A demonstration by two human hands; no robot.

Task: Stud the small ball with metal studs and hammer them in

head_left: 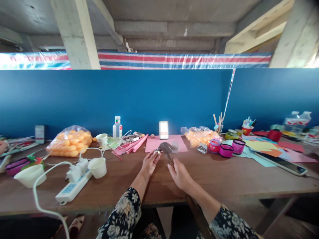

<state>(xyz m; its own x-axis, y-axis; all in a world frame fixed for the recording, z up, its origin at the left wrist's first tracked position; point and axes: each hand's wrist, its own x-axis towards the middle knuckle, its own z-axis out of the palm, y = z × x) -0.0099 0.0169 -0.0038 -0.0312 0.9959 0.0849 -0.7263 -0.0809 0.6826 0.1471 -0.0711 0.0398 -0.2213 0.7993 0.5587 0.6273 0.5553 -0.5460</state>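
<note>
My left hand (149,163) pinches a small shiny round metal piece (157,152) between thumb and fingertips, just over the near edge of the pink sheet (152,144). Its exact kind is too small to make out. In my right hand (179,174) is a hammer (167,148) with a dark, partly blurred head and a brown handle. My fingers wrap the handle close below the head. The head's left end is beside the metal piece; whether they touch I cannot tell.
A bag of orange balls (71,142) stands left, another bag (201,136) right. A white power strip (72,189) with cords and paper cups (97,167) are at near left. Pink pouches (226,150), coloured paper (261,145) and a phone (281,163) lie right. A blue partition (149,99) rises behind.
</note>
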